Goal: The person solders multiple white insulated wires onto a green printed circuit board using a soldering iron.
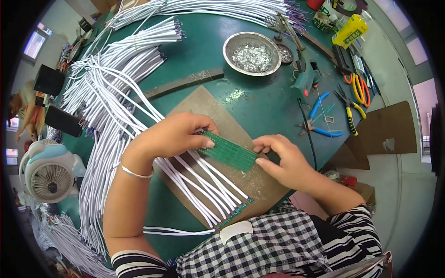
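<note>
While its left end is pinched in the narrowed fingers of the left hand (174,135), a green circuit-board panel (230,153) is held at its right end by the fingers of the right hand (288,163), near the frame's centre. Below it, a brown board (202,104) is partly covered by white cables (185,183); a metal bowl (229,48) is seen at upper centre on the table (197,55).

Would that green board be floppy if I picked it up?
The green board is probably stiff, spanning left hand to right hand without sagging. It looks thin, so it's likely light, though sharp bending might crack it.
</note>
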`<move>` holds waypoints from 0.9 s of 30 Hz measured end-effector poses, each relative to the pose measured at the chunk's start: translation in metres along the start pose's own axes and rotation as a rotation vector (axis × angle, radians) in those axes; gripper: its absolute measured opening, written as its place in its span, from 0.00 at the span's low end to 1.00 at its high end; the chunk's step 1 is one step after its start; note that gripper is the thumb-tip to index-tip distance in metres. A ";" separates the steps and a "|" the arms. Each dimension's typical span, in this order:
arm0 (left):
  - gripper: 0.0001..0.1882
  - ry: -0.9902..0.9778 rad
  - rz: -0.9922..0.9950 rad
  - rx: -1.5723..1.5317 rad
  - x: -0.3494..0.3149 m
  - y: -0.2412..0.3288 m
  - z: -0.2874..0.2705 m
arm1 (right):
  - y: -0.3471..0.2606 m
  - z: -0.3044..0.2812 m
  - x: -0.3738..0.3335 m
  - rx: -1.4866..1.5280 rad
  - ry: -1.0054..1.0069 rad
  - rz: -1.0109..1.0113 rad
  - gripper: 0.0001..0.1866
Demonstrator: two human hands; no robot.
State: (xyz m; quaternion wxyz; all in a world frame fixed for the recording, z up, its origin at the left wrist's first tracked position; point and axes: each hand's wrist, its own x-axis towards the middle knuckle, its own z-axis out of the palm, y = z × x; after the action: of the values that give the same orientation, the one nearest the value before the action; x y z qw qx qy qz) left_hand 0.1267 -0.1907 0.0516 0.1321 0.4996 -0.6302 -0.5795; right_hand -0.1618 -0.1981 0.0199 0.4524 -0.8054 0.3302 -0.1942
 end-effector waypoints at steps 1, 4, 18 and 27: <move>0.12 0.082 0.036 0.219 0.008 0.001 0.004 | 0.004 0.002 -0.001 0.000 -0.007 0.009 0.19; 0.14 0.182 0.029 0.471 0.020 0.006 0.012 | 0.011 0.008 -0.011 -0.140 0.086 -0.080 0.17; 0.24 0.464 0.105 0.403 0.025 -0.004 0.030 | 0.007 0.016 -0.027 -0.498 0.007 -0.345 0.30; 0.25 0.448 0.095 0.395 0.025 -0.004 0.027 | 0.011 0.016 -0.027 -0.448 0.039 -0.331 0.27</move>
State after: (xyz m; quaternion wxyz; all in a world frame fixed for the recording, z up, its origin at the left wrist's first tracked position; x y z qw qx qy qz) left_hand 0.0966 -0.1933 0.0297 0.1951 0.6010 -0.7085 -0.3142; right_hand -0.1750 -0.1732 0.0022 0.2189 -0.9243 0.2376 -0.2030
